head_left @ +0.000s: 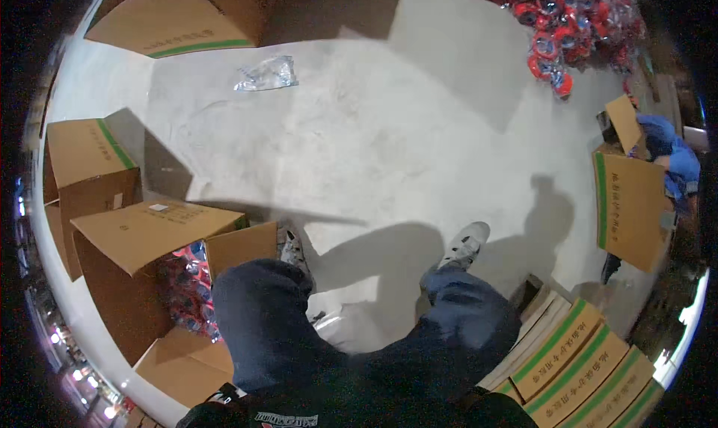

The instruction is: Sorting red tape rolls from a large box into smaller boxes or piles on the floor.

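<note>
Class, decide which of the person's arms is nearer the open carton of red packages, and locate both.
Left. The left sleeve is just below the open carton in the picture; the right sleeve is farther off, near the stacked cartons. Neither hand shows.

The floor (pixel 359 136) allows passage toward one o'clock; the open box (pixel 153 233) blocks eight, cartons (pixel 183 24) nine to eleven and three, the pile (pixel 582 26) two, the stack (pixel 580 368) four.

A packing area in a workshop or warehouse is suggested by the grey floor (pixel 359 136), on which green-striped cartons (pixel 587 370) are stacked at four o'clock. Red film-wrapped items (pixel 574 20) are heaped between one and two o'clock and held in an open carton (pixel 127 301) at eight; at three, a blue-clad person (pixel 682 166) is seen beside another carton (pixel 634 213).
</note>
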Tool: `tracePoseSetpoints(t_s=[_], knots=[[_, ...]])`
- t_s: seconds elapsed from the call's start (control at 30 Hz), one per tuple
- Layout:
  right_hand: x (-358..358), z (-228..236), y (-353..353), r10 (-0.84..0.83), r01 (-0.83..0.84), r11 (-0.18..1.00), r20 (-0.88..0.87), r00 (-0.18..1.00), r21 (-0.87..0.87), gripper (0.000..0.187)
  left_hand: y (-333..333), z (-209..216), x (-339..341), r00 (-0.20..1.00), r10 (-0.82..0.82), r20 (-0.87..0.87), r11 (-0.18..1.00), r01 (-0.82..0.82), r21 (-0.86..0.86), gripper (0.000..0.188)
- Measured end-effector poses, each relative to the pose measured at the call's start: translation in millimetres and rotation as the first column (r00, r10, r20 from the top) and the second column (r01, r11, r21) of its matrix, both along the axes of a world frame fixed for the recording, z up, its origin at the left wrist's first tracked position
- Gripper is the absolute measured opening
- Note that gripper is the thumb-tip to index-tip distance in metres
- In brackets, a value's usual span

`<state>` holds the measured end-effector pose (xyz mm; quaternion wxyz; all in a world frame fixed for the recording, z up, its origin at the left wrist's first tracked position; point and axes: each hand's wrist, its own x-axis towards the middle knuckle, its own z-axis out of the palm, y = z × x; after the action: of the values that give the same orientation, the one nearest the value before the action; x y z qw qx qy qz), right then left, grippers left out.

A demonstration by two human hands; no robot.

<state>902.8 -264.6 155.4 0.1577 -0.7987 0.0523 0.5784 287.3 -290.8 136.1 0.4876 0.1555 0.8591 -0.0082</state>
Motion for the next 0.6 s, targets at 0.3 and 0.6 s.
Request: tracePoseSetpoints(t_s=[0.3, 0.6], knots=[[53.1, 15.2, 125.6, 0.05, -0.05, 0.989, 0.003, 0.999, 0.141, 0.023, 115.1, 13.7, 108.8, 0.994, -0.082, 0.07, 0.994, 0.076, 0.083, 0.044], [80.5, -3.7, 145.3, 0.077, -0.065, 0.971, -0.045, 0.996, 0.232, 0.023, 188.1, 33.8, 88.0, 0.966, 0.144, -0.213, 0.859, -0.015, 0.511, 0.05]])
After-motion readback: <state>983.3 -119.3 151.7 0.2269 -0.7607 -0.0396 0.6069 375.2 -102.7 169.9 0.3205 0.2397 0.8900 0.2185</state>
